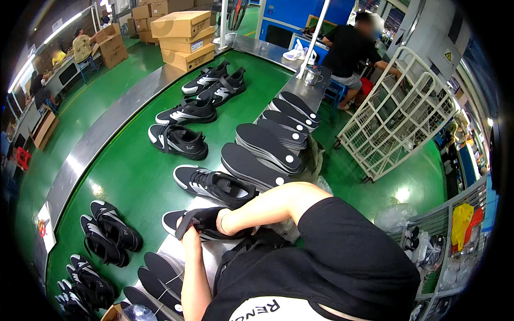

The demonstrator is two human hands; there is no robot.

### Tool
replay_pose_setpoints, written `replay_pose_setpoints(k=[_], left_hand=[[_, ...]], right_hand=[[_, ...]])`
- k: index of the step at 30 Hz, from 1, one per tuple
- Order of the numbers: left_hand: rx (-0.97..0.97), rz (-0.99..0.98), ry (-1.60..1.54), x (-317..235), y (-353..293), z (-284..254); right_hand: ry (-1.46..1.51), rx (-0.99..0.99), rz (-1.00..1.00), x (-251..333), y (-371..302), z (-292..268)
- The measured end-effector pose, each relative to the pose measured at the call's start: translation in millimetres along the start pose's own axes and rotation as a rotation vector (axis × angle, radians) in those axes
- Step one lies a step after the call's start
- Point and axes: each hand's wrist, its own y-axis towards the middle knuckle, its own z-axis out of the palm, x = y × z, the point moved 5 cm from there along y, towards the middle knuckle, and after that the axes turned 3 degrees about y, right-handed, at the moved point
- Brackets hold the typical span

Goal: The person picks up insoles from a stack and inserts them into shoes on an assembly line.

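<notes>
A black sneaker with a white toe and sole [172,218] lies in front of me on a pale surface at the belt's edge. My left hand [189,233] grips its raised black tongue or strap at the front of the opening. The wrist of my right hand [224,221] reaches into the shoe's opening, and its fingers are hidden inside. Just beyond sits a second black sneaker [206,181] with laces and a grey inside. To its right are stacks of black insoles [262,144] with white round stickers. More insoles [160,273], tied in bundles, lie beside my left forearm.
More sneakers stand on the green belt, farther off [184,112] and at the left [110,232]. A metal rim [101,128] borders the belt. Cardboard boxes [182,40] are stacked at the far end. A white wire cart [396,115] and a seated person [353,48] are at the right.
</notes>
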Motion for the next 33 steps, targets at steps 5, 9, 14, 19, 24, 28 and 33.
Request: replay_pose_setpoints(k=[5, 9, 14, 19, 24, 28, 33], left_hand=[[-0.077, 0.027, 0.07, -4.5, -1.3, -5.9], [0.017, 0.347, 0.251, -13.2, -1.9, 10.3], [-0.037, 0.114, 0.02, -11.2, -9.0, 5.6], [0.001, -0.109, -0.265, -0.7, -17.0, 7.1], [0.039, -0.063, -0.23, -10.0, -14.4, 7.6], [0.009, -0.135, -0.295, -17.0, -14.7, 1.5], [-0.017, -0.116, -0.291, -15.2, -12.3, -2.9]], right_hand=[[0.067, 0.478, -0.159, 13.6, -71.3, -49.3], [0.302, 0.482, -0.057, 0.1, -85.3, -28.0], [0.643, 0.315, -0.032, -13.1, -78.7, -33.0], [1.967, -0.15, 0.212, -27.3, -56.5, -12.2], [2.071, -0.39, 0.408, -26.9, -52.0, -12.4], [2.261, -0.481, 0.334, -22.1, -44.1, -15.3], [2.171, -0.444, 0.481, -14.1, -47.3, -27.0]])
